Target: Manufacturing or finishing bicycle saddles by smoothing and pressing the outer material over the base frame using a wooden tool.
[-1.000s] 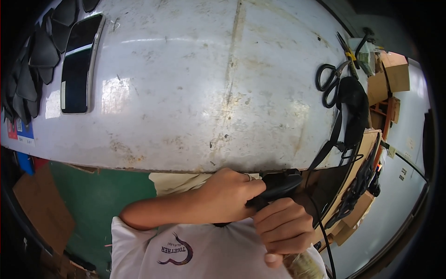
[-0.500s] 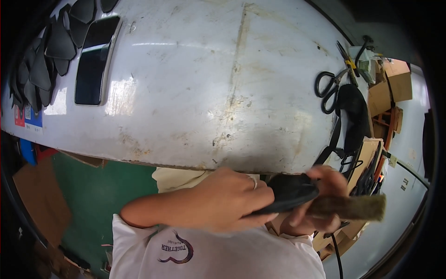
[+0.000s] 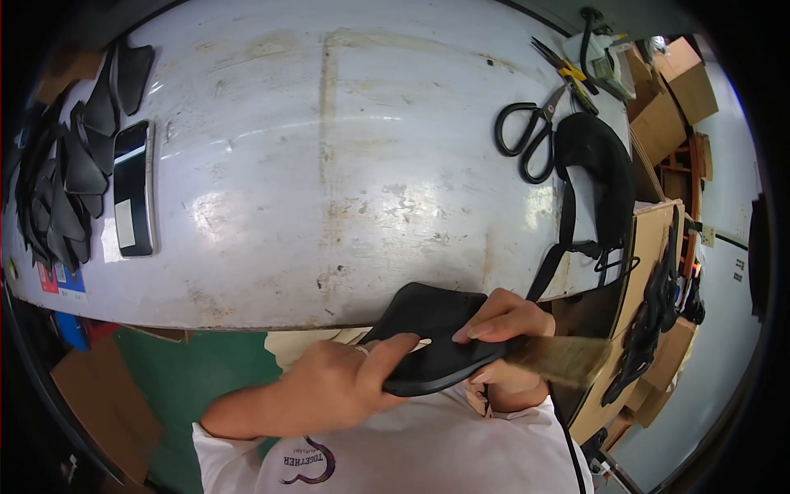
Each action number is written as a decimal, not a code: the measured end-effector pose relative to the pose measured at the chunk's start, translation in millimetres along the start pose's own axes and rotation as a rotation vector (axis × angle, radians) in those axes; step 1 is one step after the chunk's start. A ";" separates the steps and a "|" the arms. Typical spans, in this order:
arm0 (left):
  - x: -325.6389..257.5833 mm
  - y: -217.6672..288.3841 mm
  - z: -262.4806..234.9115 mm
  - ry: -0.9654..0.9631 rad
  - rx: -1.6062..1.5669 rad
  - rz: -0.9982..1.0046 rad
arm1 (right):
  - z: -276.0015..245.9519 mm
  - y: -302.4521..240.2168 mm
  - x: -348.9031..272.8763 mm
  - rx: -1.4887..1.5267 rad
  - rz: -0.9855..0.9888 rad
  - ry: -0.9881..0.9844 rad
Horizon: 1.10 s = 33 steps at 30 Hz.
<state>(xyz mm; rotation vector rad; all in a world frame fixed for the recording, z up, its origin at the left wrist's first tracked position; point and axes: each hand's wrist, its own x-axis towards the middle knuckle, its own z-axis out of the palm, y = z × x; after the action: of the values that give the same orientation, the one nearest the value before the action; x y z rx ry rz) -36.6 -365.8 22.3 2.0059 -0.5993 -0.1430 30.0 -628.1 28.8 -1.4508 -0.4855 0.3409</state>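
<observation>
A smooth black saddle-shaped piece (image 3: 436, 317) with a small slot in its middle is held between both hands at the table's near edge, broad end away from me. My left hand (image 3: 341, 375) grips its left side, thumb on top by the slot; a ring is on one finger. My right hand (image 3: 510, 329) pinches its right side, thumb and forefinger on the upper face. Out of that same hand juts a wide, flat tan brush-like tool (image 3: 568, 361), smeared by motion. Its grip end is hidden by my fingers.
The white table (image 3: 247, 165) carries a heap of black cut pieces (image 3: 82, 169) and a phone (image 3: 135, 189) at left. Scissors (image 3: 535, 136), yellow-handled pliers (image 3: 568, 72) and a black strapped item (image 3: 605, 181) lie at right. Beyond the right edge stand cardboard boxes (image 3: 679, 90).
The black piece has turned so its slotted upper face shows. My left fingers have shifted onto that face. The brush-like tool has tilted downward, and the whole view has swung to the right.
</observation>
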 end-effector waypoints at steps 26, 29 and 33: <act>56.6 29.0 -33.7 -0.220 -0.115 -0.163 | 4.1 -27.0 4.4 -0.346 -0.047 0.175; 57.2 26.6 -65.6 -0.283 -0.118 -0.240 | 17.7 -9.4 -0.6 0.231 -0.604 0.209; 57.0 28.3 -69.8 -0.310 -0.036 -0.255 | 49.4 -28.1 46.9 0.285 -0.972 -0.101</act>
<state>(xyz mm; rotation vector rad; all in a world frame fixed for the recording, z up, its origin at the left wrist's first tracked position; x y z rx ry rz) 27.1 -347.8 89.7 2.0340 -0.5256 -0.6236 43.1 -564.9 64.3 -0.7918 -1.1037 -0.2910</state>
